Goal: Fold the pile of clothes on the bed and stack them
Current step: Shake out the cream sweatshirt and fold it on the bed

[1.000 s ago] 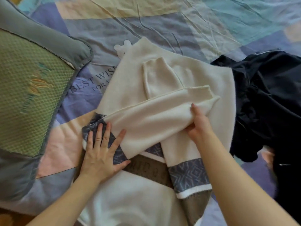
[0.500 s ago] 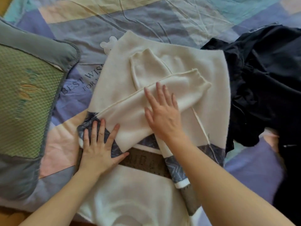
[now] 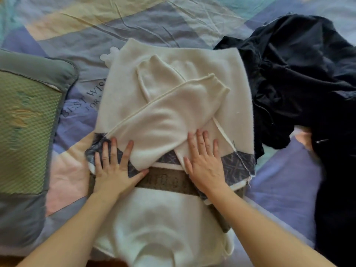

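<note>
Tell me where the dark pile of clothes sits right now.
In the head view the dark pile of clothes lies on the right side of the bed, against the right edge of the cream sweater, beyond the right hand.

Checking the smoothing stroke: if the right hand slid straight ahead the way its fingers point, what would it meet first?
The right hand would probably first meet the cream sweater's folded sleeve, just beyond its fingertips.

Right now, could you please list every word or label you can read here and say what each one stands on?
"BEST WIS", cut off by the cream sweater: printed on the bedsheet.
"FOR", below it, the rest hidden: on the same bedsheet.
Lettering on the sweater's brown band: too blurred to read.
Embroidered motif on the green pillow: no readable words.
</note>
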